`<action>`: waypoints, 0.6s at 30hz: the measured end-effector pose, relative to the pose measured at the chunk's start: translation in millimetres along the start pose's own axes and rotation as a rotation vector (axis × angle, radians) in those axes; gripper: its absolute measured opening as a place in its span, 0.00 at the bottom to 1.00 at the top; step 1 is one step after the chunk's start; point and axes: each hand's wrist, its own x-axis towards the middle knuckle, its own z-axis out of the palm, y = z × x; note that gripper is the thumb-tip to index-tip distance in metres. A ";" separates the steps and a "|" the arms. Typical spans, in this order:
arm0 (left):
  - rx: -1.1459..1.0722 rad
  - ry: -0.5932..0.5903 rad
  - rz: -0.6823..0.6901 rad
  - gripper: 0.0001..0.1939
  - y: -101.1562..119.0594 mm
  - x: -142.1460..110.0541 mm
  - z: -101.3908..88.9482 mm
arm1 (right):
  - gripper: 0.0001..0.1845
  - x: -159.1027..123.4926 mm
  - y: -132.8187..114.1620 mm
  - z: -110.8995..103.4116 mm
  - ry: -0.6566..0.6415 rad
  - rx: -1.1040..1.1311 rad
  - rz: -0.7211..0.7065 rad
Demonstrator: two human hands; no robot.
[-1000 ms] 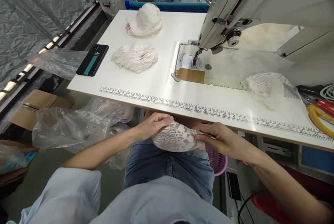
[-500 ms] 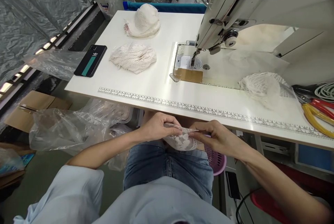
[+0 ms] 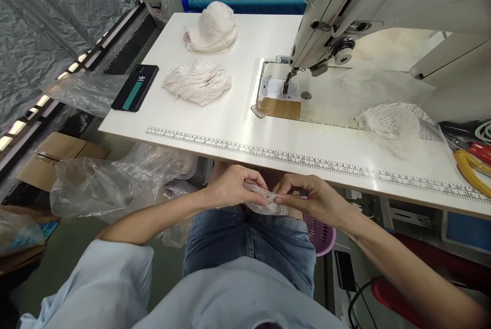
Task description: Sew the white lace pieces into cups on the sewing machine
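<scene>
Head view: nearest is the person's light blue shirt [image 3: 230, 298], then blue jeans [image 3: 218, 239], the lap lying just before the near edge of the white table [image 3: 245, 137]. Over that lap, close to the table's near edge and off its top, a small folded piece of pale lace [image 3: 270, 209] is held in both hands. The left hand [image 3: 240, 185] grasps its left part between thumb and curled fingers; the right hand [image 3: 312, 197] pinches its right part between thumb and forefinger, the fingertips of the two hands near each other. Under the table's near edge, by the right hand, shows a purple basket [image 3: 323, 239]. A printed ruler [image 3: 287, 157] runs along the table's near edge. At the table's right end lie yellow handles [image 3: 468, 170], with a white lace bundle [image 3: 389, 123] just inward of them. Toward the table's left edge rests a black phone [image 3: 135, 88], and beside it, further in, a crumpled lace cloth [image 3: 197, 83]. Over the table's right half stands a sewing machine [image 3: 322, 22]. Near the table's far edge sits a rounded cream piece [image 3: 215, 27]; along that edge lies a blue roll [image 3: 249, 7].
</scene>
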 end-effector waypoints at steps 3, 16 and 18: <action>-0.017 -0.012 -0.016 0.17 -0.2 2.6 -0.1 | 0.16 -1.5 3.0 1.0 0.017 0.032 0.039; -0.423 -0.002 -0.054 0.17 -8.7 -0.6 -11.7 | 0.12 -4.6 3.3 -2.8 -0.051 -0.166 0.018; -0.421 0.004 -0.038 0.18 -8.6 -1.1 -9.4 | 0.12 -5.6 1.5 -2.6 -0.060 -0.191 0.000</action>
